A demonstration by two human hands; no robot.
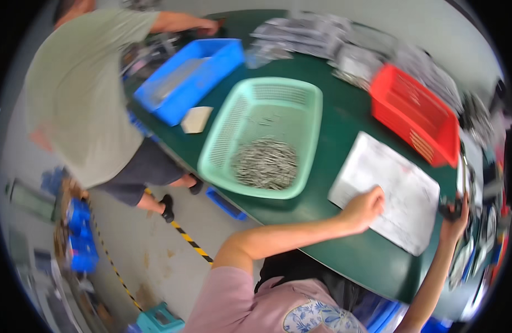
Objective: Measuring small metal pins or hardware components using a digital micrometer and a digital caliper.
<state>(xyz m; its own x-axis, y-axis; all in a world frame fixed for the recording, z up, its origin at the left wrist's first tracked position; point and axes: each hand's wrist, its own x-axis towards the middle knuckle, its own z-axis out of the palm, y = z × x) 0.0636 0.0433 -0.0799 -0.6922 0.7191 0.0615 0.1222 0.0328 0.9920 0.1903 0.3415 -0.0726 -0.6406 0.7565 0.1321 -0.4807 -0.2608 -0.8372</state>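
**Pressing a printed sheet flat on a green worktop**

Resting on the near edge of a large white printed sheet point(386, 191), the person's left hand point(364, 208) lies with its fingers curled down onto the paper; the grip is pressed loosely together against the sheet rather than pinching it. The sheet lies flat on the dark green worktop point(334, 127), tilted, between the mint-green basket and the red crate. The right hand point(455, 219) is raised just past the sheet's right corner and is closed around a small dark object point(450, 208), too blurred to tell what it is. Both forearms come in from the lower edge, above a pink sleeve with a flowered patch.

The mint-green plastic basket point(300, 100) sits in the middle of the worktop, with a heap of small grey metal pieces point(265, 162) in its near half. The red crate point(414, 114) stands just beyond the sheet, near its far edge. A blue bin point(222, 58) lies further left, and a small tan card point(196, 119) rests on the worktop beside it. Blurred grey packets point(322, 33) are piled along the far edge.

Another person in a pale green shirt point(78, 94) stands at the left end of the worktop, one arm stretched over the blue bin. A yellow-and-black striped line point(189, 241) crosses the grey floor below.
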